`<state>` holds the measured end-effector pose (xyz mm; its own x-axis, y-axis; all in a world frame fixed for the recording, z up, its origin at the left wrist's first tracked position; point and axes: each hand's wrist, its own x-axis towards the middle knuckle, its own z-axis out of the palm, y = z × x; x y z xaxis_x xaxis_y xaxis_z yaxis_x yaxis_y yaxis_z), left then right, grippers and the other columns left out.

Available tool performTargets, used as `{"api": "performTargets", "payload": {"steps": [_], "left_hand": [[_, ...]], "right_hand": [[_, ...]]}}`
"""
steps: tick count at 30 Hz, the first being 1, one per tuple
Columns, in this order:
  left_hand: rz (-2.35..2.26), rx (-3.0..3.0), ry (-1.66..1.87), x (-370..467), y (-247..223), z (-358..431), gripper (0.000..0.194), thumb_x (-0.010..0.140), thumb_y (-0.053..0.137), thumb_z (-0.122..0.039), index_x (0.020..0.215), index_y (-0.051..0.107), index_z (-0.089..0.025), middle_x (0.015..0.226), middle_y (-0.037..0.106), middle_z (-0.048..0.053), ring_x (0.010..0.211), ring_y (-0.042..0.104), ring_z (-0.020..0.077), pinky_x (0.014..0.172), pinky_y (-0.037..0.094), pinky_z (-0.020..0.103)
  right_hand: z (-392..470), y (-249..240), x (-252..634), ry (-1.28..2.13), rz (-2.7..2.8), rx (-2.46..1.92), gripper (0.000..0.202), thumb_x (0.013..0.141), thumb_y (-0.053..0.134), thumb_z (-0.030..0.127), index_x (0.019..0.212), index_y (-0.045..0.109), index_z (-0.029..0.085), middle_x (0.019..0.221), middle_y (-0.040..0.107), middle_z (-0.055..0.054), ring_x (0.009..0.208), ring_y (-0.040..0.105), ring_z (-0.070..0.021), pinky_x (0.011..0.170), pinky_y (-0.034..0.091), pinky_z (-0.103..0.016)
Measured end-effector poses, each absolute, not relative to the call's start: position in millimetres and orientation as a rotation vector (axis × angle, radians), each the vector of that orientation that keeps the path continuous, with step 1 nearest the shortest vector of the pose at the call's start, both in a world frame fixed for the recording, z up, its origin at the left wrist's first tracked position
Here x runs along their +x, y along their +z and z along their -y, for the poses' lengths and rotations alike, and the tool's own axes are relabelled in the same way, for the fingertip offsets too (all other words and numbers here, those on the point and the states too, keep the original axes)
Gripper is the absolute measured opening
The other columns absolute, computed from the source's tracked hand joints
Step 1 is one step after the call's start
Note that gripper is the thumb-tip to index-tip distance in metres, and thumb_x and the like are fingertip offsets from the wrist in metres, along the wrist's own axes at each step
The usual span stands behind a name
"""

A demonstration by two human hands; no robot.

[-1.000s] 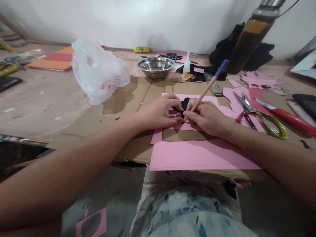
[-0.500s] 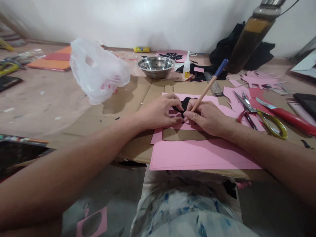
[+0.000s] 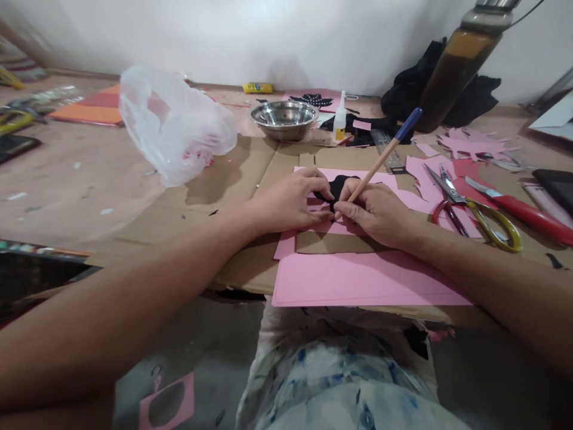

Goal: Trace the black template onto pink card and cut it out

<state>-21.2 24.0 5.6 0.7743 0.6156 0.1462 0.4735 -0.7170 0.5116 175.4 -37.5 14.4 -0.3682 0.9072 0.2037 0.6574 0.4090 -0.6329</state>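
My right hand [image 3: 378, 212] is closed around a wooden pencil [image 3: 380, 160] with a blue top end, tilted up to the right. The pencil's lower tip is by my fingertips, low over a pink sheet [image 3: 387, 177]. A black cutout [image 3: 342, 186] lies on this sheet, partly covered by both hands. My left hand [image 3: 295, 202] rests at the cutout's left side, thumb and fingers apart, fingertips pressing down on its edge. Under the sheet is a cardboard piece [image 3: 331, 243], and below that a larger pink sheet [image 3: 358, 280].
To the right lie scissors [image 3: 455, 200] and a red-handled knife [image 3: 532, 212] among pink scraps [image 3: 427, 179]. Behind stand a metal bowl [image 3: 284, 121], a glue bottle [image 3: 340, 119] and a large bottle of dark liquid [image 3: 456, 77]. A white plastic bag [image 3: 172, 125] sits left.
The pencil's blue end has tipped slightly further to the right. Both hands stay nearly in place, and the camera view has shifted a little.
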Motion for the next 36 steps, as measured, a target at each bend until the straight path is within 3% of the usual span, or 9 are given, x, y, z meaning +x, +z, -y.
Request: {"api": "performTargets", "payload": {"steps": [22,30,36], "left_hand": [[-0.792,2.554,0.471,-21.0,-0.7,-28.1,0.024,0.078,0.067,-0.03,0.1,0.069,-0.021,0.107,0.062,0.006,0.093,0.061,0.0197,0.087,0.05,0.034],[-0.753,2.557,0.502,-21.6,-0.4,-28.8,0.019,0.086,0.061,-0.036,0.094,0.071,-0.022,0.106,0.063,0.006,0.1,0.06,0.0213,0.094,0.048,0.036],[-0.759,2.544,0.498,-19.9,2.0,-28.4,0.02,0.088,0.056,-0.029,0.093,0.073,-0.021,0.104,0.064,0.006,0.1,0.061,0.0213,0.092,0.049,0.035]], "right_hand": [[38.4,13.4,175.6,0.613,2.169,-1.298,0.02,0.092,0.05,0.029,0.076,0.058,0.019,0.079,0.065,-0.004,0.077,0.058,-0.0184,0.078,0.042,-0.031],[39.0,12.5,177.8,0.727,2.033,-1.242,0.021,0.092,0.054,0.031,0.076,0.059,0.018,0.077,0.067,-0.004,0.073,0.061,-0.0166,0.07,0.045,-0.028],[41.9,13.1,177.9,0.69,1.998,-1.245,0.021,0.092,0.056,0.029,0.075,0.059,0.018,0.072,0.065,-0.003,0.067,0.06,-0.015,0.065,0.044,-0.027]]}}
